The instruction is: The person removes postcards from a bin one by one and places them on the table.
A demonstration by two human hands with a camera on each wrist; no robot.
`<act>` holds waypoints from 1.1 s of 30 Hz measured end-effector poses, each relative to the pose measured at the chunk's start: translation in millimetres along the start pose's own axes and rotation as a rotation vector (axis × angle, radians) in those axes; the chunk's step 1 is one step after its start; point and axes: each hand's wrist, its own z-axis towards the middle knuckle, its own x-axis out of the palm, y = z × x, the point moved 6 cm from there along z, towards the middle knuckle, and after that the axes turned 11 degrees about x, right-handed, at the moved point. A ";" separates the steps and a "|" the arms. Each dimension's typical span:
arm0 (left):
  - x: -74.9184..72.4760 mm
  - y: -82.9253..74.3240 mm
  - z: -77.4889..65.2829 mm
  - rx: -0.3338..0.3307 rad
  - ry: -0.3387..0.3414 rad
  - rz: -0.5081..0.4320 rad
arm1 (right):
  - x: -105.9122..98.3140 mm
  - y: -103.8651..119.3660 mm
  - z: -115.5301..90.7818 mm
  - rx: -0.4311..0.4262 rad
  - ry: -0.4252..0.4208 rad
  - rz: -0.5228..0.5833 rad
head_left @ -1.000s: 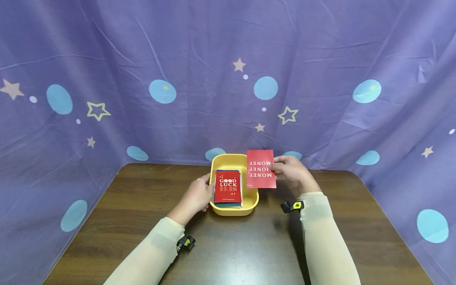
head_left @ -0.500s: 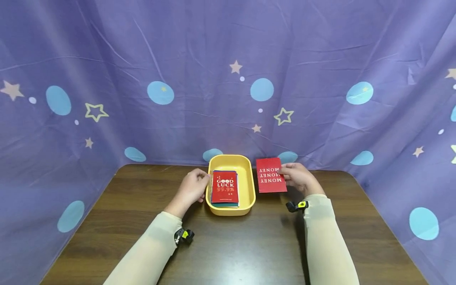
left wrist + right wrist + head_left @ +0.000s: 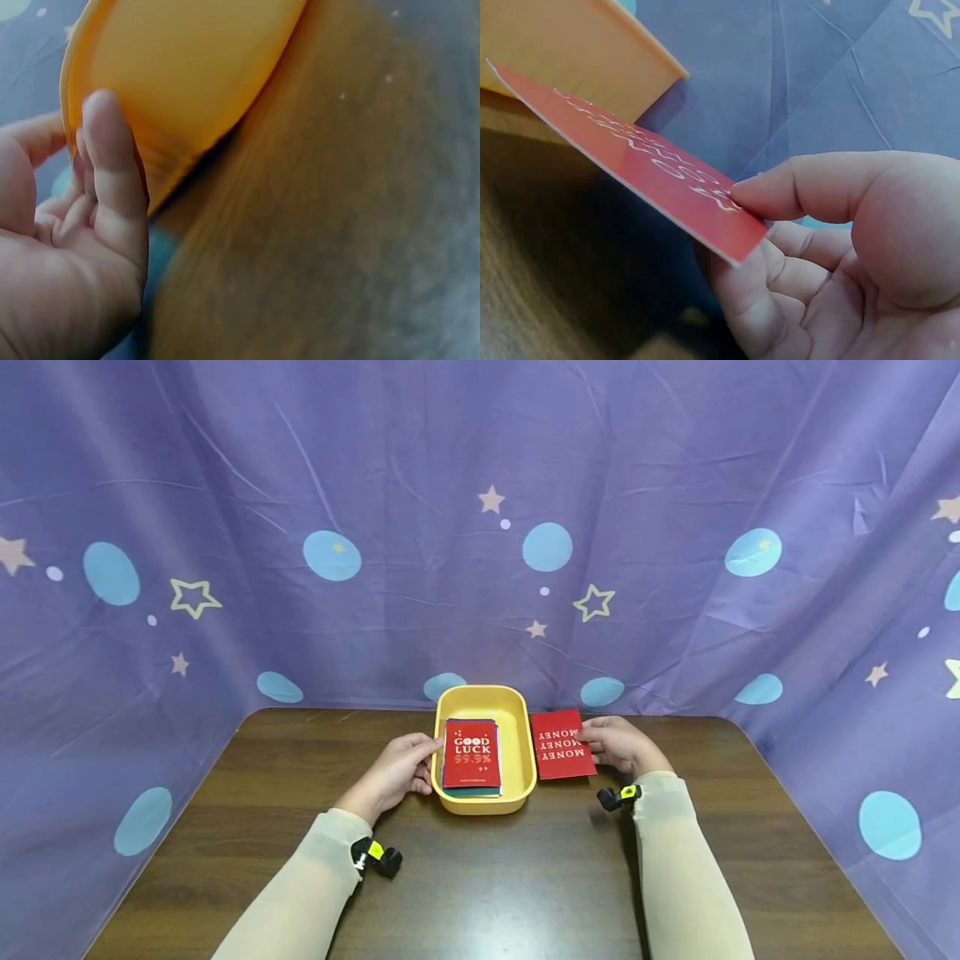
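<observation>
A yellow plastic bin (image 3: 521,760) stands on the table, with a stack of cards (image 3: 471,755) lying in its left part. The top card is red and reads "GOOD LUCK 99.9%". At the bin's left rim, my left hand (image 3: 397,768) grips the wall, a fingertip over the edge and other fingers along the outside, as the left wrist view shows. My right hand (image 3: 621,745) pinches a red card (image 3: 558,747) printed "MONEY" by its right edge, thumb on top and fingers beneath. The card is tilted, close beside the bin's right wall (image 3: 622,52).
The brown wooden table (image 3: 480,877) reaches back to a purple curtain (image 3: 420,527) with stars and blue dots, hanging right behind the bin. Each sleeved forearm bears a small black wrist camera (image 3: 378,858).
My right hand has carried the red "MONEY" card from over the bin to its right side and lowered it toward the table. My left hand has shifted slightly along the bin's left side.
</observation>
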 end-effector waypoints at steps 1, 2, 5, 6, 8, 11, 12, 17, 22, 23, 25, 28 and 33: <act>-0.9 1.0 0.2 -0.002 0.009 -0.014 | 0.3 -0.9 0.7 0.004 0.000 -0.002; -1.9 2.1 0.4 -0.001 0.020 -0.028 | 0.6 -1.8 1.2 0.009 -0.004 -0.001; -4.3 4.7 0.6 0.000 0.038 -0.081 | 1.9 -3.6 1.0 0.015 -0.009 -0.024; -4.9 5.5 0.7 0.003 0.044 -0.095 | 2.1 -4.2 0.7 0.017 -0.014 -0.034; -5.8 6.4 0.4 0.006 0.057 -0.117 | 2.7 -4.9 0.0 0.020 -0.030 -0.063; -6.6 6.7 0.0 0.008 0.071 -0.128 | 3.6 -5.2 -0.5 0.026 -0.058 -0.108; -7.0 6.7 0.1 0.009 0.077 -0.123 | 3.7 -5.3 -0.5 0.030 -0.070 -0.119; -8.9 7.2 1.3 0.012 0.076 -0.122 | 4.3 -4.9 0.8 0.034 -0.102 -0.150; -5.2 7.5 0.6 0.002 0.087 -0.140 | 2.0 -2.8 -0.9 0.050 -0.147 -0.214; -4.0 7.5 0.8 0.002 0.094 -0.144 | 0.9 -1.3 -2.0 0.050 -0.168 -0.246; -2.3 7.0 1.5 0.003 0.108 -0.148 | -0.9 2.9 -4.8 0.046 -0.214 -0.334; -3.3 6.6 2.9 0.008 0.107 -0.152 | -1.6 9.6 -7.4 0.036 -0.274 -0.474; -5.1 5.9 2.2 0.009 0.108 -0.150 | 1.4 15.4 -10.7 0.051 -0.319 -0.589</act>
